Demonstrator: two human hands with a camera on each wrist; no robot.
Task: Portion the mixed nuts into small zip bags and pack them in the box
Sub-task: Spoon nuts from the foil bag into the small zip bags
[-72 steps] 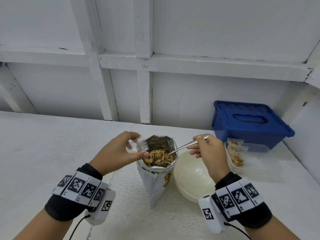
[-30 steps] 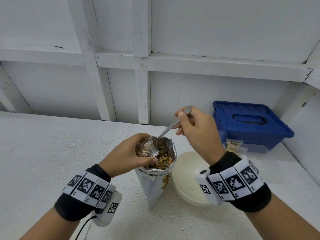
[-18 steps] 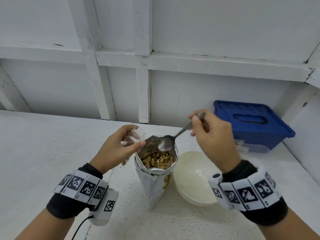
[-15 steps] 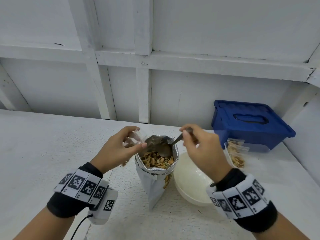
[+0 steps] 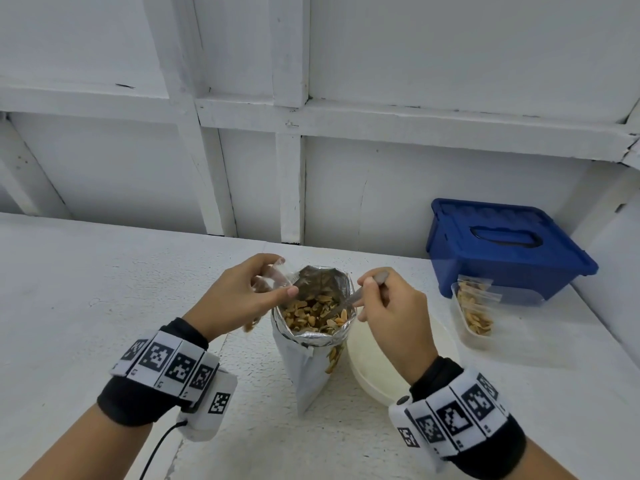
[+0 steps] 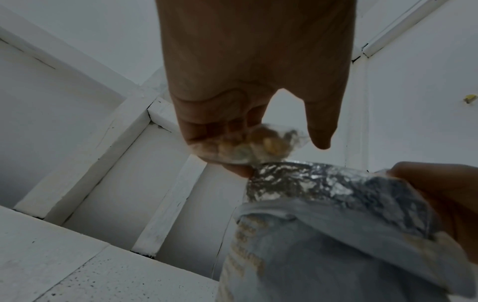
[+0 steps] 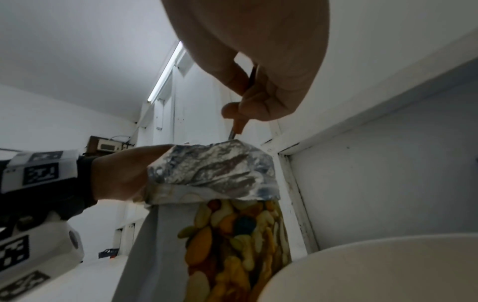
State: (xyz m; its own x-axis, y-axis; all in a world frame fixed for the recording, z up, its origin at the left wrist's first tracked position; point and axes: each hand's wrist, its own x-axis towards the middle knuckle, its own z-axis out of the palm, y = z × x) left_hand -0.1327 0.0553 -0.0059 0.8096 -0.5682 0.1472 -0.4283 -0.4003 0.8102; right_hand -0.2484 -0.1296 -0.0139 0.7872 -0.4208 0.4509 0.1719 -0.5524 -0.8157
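A foil-lined bag of mixed nuts (image 5: 311, 337) (image 7: 214, 177) (image 6: 323, 204) stands open on the white table (image 5: 86, 289). My left hand (image 5: 242, 299) (image 6: 245, 81) pinches a small clear zip bag (image 5: 277, 275) (image 6: 253, 145) with a few nuts in it, just left of the big bag's rim. My right hand (image 5: 388, 306) (image 7: 258, 71) grips a metal spoon (image 5: 349, 299) (image 7: 234, 130) whose bowl is down among the nuts. A clear box (image 5: 498, 323) at the right holds filled zip bags (image 5: 476, 310).
A cream bowl (image 5: 377, 368) (image 7: 375, 269) sits right of the nut bag, under my right wrist. A blue lidded tub (image 5: 505, 247) stands at the back right against the white panelled wall (image 5: 311, 133).
My right hand tipped a spoonful into the zip bag, lifted the emptied spoon, then lowered it back into the nut bag. My left hand moved the zip bag back left of the rim.
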